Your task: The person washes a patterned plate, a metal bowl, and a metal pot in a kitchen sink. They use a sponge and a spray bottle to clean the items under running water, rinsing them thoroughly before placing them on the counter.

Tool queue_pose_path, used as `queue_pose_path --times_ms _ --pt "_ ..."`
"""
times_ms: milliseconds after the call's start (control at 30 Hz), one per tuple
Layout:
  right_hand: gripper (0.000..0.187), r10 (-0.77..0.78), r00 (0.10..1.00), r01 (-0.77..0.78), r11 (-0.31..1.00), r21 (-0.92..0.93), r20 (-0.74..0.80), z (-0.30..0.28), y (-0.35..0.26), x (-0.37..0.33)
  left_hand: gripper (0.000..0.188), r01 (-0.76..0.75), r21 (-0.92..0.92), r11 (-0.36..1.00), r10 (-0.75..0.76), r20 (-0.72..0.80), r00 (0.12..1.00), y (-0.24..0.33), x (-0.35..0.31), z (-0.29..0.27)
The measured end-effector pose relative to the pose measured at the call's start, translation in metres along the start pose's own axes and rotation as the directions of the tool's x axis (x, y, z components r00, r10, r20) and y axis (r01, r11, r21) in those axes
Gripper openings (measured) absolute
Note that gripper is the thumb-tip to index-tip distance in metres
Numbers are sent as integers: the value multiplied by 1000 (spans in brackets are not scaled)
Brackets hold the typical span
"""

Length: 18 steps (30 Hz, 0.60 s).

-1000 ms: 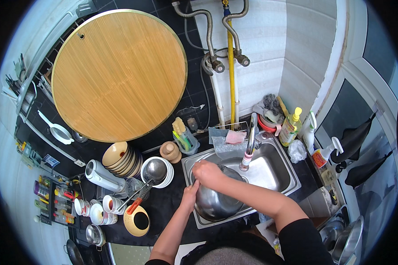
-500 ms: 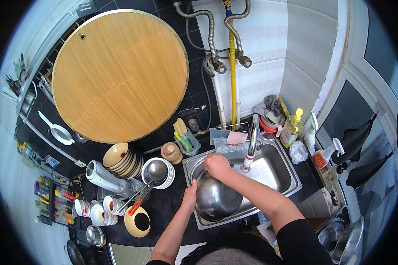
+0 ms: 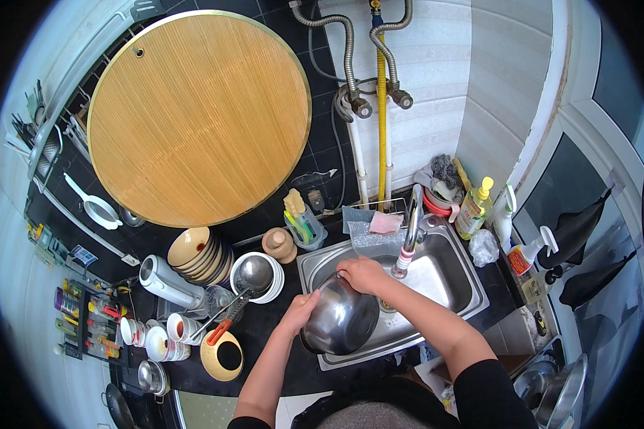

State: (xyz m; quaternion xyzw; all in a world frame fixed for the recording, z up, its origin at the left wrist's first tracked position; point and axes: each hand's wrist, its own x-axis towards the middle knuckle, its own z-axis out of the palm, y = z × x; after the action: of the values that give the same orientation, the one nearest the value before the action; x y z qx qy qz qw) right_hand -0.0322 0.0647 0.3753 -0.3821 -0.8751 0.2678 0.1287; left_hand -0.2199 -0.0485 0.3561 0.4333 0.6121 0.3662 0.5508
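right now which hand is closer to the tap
Right. The right hand grips the far rim of the steel bowl, just left of the tap and almost under its spout. The left hand holds the bowl's left rim, further away over the counter edge.

Silver steel bowl (image 3: 342,314), tan striped round board (image 3: 199,118), yellow detergent bottle (image 3: 474,210), pink cloth (image 3: 385,223), black tiled wall (image 3: 315,154).
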Motion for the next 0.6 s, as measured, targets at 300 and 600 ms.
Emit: queue_pose_path --times_ms 300,600 --pt "27 327 944 -277 864 421 -49 13 22 -15 49 97 -406 909 -137 -70 988 -30 -43 -34" --pt "22 446 833 -239 824 514 -327 59 42 -15 40 -132 -106 986 74 -430 900 -21 -43 -11"
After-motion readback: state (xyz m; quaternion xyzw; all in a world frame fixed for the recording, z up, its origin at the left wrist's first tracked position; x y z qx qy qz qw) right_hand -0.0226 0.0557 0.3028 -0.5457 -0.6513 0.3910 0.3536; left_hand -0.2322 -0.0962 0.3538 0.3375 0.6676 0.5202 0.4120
